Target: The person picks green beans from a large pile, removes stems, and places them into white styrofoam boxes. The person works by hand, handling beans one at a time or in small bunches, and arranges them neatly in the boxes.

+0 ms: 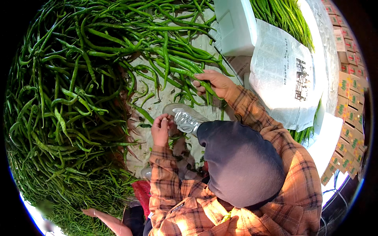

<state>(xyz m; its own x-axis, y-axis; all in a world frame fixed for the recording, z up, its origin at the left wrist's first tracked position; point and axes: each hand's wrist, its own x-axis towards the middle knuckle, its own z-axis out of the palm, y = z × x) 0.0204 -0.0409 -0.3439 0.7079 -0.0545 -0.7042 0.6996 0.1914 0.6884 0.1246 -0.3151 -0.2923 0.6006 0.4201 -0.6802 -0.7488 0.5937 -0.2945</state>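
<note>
My right hand (217, 82) grips a few long green chili peppers (180, 60), which lie over other peppers spread on the pale ground sheet. My left hand (161, 129) hovers by the toe of my grey lace-up shoe (187, 118), its fingertips drawn together. One green pepper (143, 112) reaches up to those fingers; whether they pinch it is hard to tell. To the left rises a large heap of long green chili peppers (62, 97).
On the right, newspaper (280, 73) drapes over a white foam box holding lined-up peppers (283, 20). Another white foam box (234, 26) stands beside it. Printed cartons (348, 118) are stacked beyond. Another person's arm (109, 221) extends over the heap at lower left, near red mesh (141, 194).
</note>
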